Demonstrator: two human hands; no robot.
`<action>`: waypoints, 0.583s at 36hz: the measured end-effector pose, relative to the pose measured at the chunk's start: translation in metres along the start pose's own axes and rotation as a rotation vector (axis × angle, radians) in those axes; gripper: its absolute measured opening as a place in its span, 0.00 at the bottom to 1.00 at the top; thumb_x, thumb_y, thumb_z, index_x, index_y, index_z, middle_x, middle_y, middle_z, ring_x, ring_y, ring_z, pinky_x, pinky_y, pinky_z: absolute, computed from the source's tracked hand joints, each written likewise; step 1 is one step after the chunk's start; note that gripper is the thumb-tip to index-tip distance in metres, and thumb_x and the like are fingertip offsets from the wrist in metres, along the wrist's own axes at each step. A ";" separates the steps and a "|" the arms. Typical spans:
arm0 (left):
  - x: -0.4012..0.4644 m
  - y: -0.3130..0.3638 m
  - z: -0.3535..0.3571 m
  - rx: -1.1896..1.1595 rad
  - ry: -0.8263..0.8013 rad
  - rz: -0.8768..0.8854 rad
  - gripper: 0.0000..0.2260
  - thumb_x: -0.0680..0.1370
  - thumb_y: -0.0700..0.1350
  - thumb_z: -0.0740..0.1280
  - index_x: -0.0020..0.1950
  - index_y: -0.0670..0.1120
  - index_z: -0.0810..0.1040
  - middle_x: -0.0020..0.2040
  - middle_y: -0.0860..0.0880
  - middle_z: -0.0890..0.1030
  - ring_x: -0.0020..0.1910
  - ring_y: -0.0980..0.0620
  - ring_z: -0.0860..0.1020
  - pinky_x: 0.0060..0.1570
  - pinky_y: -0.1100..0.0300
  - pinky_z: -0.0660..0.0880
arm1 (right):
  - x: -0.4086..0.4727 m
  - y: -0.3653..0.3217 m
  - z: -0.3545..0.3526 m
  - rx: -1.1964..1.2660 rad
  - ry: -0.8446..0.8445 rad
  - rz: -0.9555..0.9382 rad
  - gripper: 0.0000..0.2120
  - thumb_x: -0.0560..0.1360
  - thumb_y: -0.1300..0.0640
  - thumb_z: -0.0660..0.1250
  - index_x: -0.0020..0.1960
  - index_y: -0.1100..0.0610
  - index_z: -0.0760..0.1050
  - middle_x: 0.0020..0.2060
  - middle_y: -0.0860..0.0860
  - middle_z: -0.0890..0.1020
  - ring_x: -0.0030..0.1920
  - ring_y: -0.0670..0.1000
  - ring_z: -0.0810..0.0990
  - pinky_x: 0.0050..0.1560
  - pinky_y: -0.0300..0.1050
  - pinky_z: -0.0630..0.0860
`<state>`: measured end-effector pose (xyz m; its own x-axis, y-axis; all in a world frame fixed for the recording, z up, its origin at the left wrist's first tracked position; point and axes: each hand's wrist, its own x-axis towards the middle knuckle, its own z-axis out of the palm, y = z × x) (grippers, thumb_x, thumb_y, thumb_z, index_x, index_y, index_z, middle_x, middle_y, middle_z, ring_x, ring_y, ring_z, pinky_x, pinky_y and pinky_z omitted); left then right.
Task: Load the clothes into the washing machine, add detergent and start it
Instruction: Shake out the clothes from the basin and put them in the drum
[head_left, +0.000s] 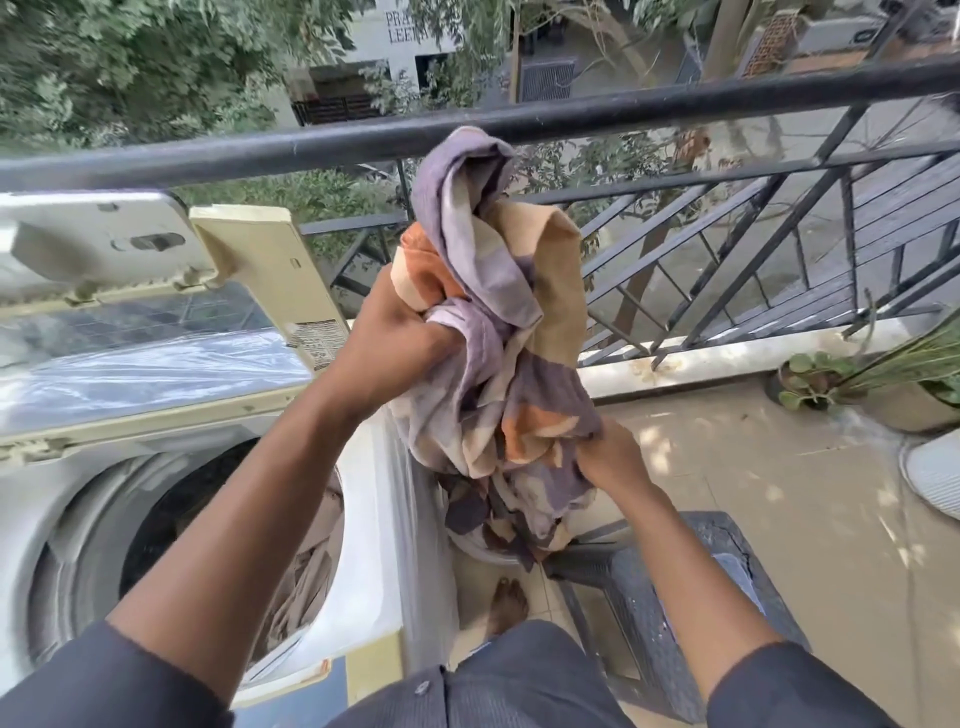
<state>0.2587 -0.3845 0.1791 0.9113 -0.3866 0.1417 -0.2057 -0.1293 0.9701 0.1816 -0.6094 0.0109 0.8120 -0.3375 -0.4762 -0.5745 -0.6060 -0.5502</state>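
Purple-and-orange cloth is being gripped by both fists, left hand high, right hand low, hanging over the basket beside the washing machine. Drum is holding some clothes already; detergent and start are looking undone.

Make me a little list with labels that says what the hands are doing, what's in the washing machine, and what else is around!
place: balcony with a black railing
left hand: grips the top of the patterned cloth
right hand: grips the cloth lower down
cloth: purple, orange and cream, bunched, held up to the right of the machine
washing machine: lid open, brownish clothes in the drum
beside it: dark plastic stool, potted plants
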 end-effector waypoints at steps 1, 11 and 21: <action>-0.001 -0.002 -0.002 0.003 -0.011 -0.010 0.22 0.77 0.26 0.68 0.50 0.56 0.78 0.41 0.68 0.85 0.44 0.70 0.81 0.48 0.71 0.77 | 0.000 -0.005 -0.009 -0.011 0.019 -0.011 0.12 0.80 0.53 0.62 0.57 0.56 0.81 0.54 0.60 0.84 0.56 0.63 0.82 0.47 0.49 0.72; 0.001 -0.013 -0.015 0.117 -0.017 -0.034 0.26 0.77 0.32 0.67 0.52 0.67 0.84 0.49 0.66 0.87 0.51 0.66 0.83 0.55 0.66 0.78 | -0.024 -0.060 -0.086 -0.014 0.197 -0.189 0.08 0.80 0.56 0.61 0.49 0.57 0.78 0.47 0.59 0.83 0.50 0.63 0.80 0.50 0.55 0.77; 0.007 -0.020 -0.021 0.145 0.137 0.059 0.18 0.76 0.32 0.64 0.56 0.51 0.85 0.52 0.55 0.88 0.54 0.55 0.85 0.59 0.52 0.82 | -0.049 -0.094 -0.110 -0.285 0.164 -0.337 0.12 0.72 0.66 0.59 0.34 0.52 0.69 0.37 0.58 0.79 0.43 0.63 0.80 0.42 0.53 0.78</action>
<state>0.2768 -0.3658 0.1645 0.9341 -0.2705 0.2328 -0.3005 -0.2442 0.9220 0.2069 -0.6157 0.1616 0.9671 -0.1832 -0.1764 -0.2435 -0.8673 -0.4342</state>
